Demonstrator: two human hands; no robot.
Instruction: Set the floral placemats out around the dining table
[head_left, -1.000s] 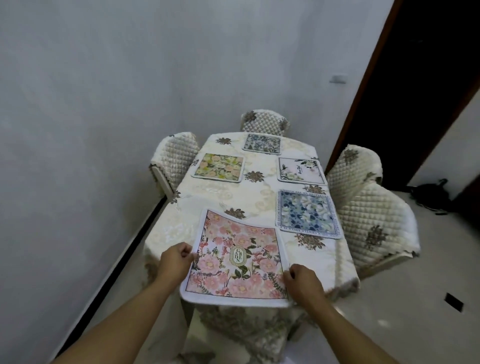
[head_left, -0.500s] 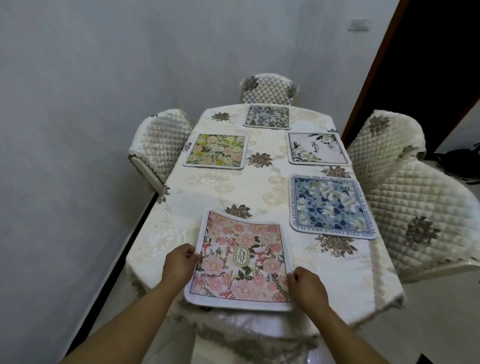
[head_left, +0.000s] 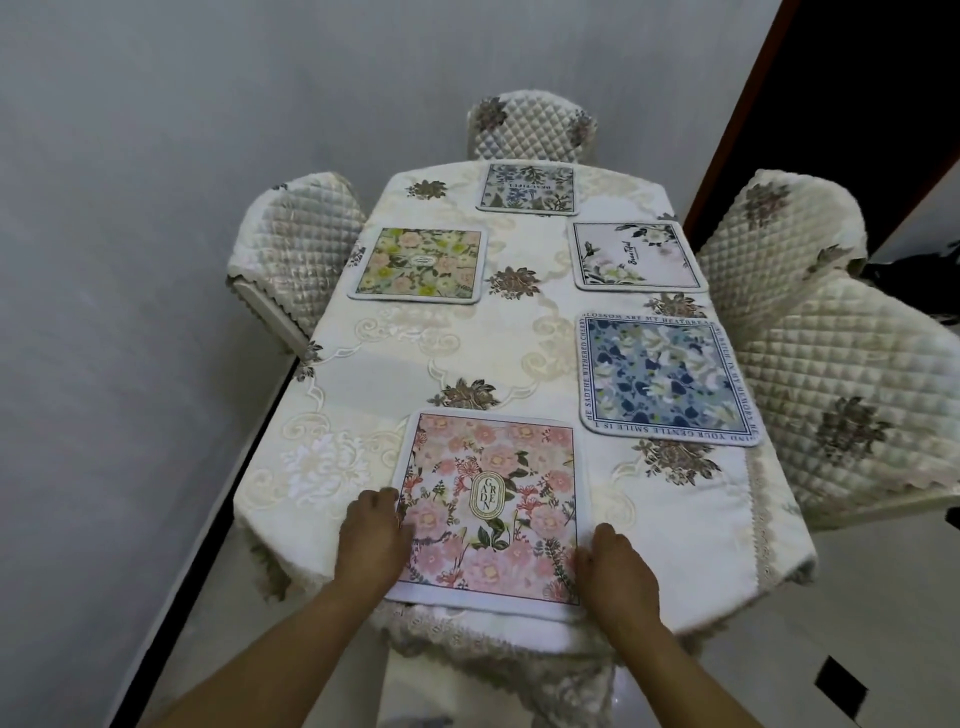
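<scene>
Placemats lie around the bench (head_left: 363, 374), and the pink mat (head_left: 493, 506) is the one under my fingers. My left fingers (head_left: 387, 501) curl over its left edge, with the left hand (head_left: 371, 540) resting partly on the mat and partly on the cloth (head_left: 332, 467). My right fingers (head_left: 587, 558) press at the right edge near the front corner, the right hand (head_left: 618, 579) lying just beside the border. Both hands hold the mat's sides; I cannot tell whether the fingertips tuck under it or only press down. The mat lies flat at the near end of the bench, its front border close to the bench's lace edge, an oval label reading GARDEN in the middle.

Further out, the blue mat (head_left: 670, 379) sits on the right side, near the pink one but apart from it. Beyond that, on the same side, is the white mat (head_left: 636, 254). Across from it on the left is the green mat (head_left: 421, 265). At the far end lies the grey mat (head_left: 527, 187). None of the mats touch each other.

Quilted chairs stand around: one at the far end (head_left: 530, 124), one on the left (head_left: 296, 244), two on the right (head_left: 779, 234).
</scene>
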